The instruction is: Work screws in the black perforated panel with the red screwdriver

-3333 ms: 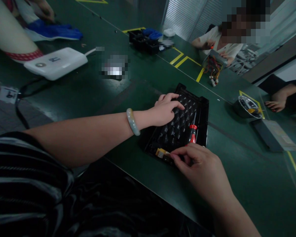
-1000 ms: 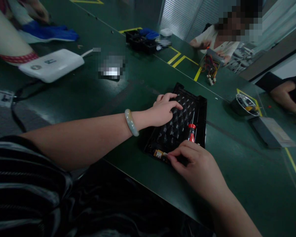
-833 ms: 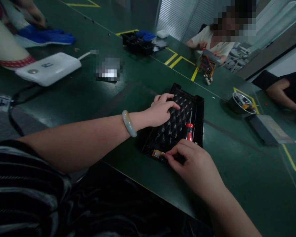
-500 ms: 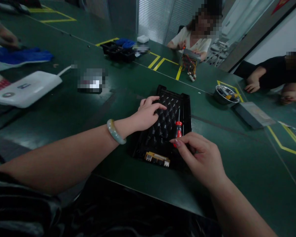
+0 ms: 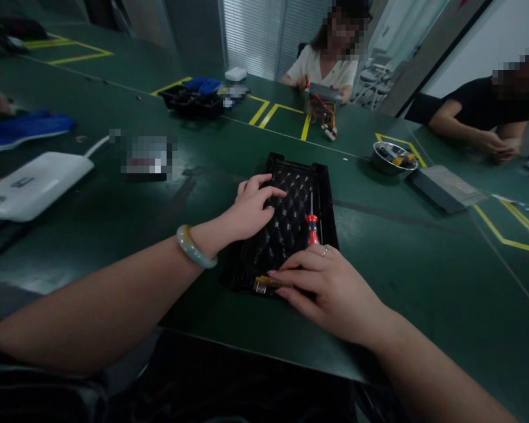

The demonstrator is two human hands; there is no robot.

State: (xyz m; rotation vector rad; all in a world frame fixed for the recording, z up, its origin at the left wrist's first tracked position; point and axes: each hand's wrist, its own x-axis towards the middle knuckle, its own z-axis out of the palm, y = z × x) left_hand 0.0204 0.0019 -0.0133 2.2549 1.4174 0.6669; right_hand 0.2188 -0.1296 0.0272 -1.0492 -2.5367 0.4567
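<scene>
A black plastic panel (image 5: 283,229) with a raised diamond pattern lies on the table before me. My left hand (image 5: 256,208), a bangle at its wrist, rests on the panel's left side, fingers spread and holding nothing. Along the near edge sits a small yellowish circuit board (image 5: 261,284) with metal ports. My right hand (image 5: 320,282) has its thumb and fingertips closed about the board's right part, which they hide. A red and black screwdriver (image 5: 312,228) lies on the panel just beyond the right hand, its shaft pointing away and the handle's end covered.
A white device (image 5: 35,187) and a pixelated object (image 5: 147,158) are on the left. A black tray (image 5: 193,103) with blue gloves stands farther back. On the right are a metal bowl (image 5: 394,158) of tools and a grey box (image 5: 445,188). Two co-workers sit across the table.
My right hand has moved left and nearer, from the screwdriver's handle end to the circuit board. My left hand stays on the panel. The view has shifted slightly.
</scene>
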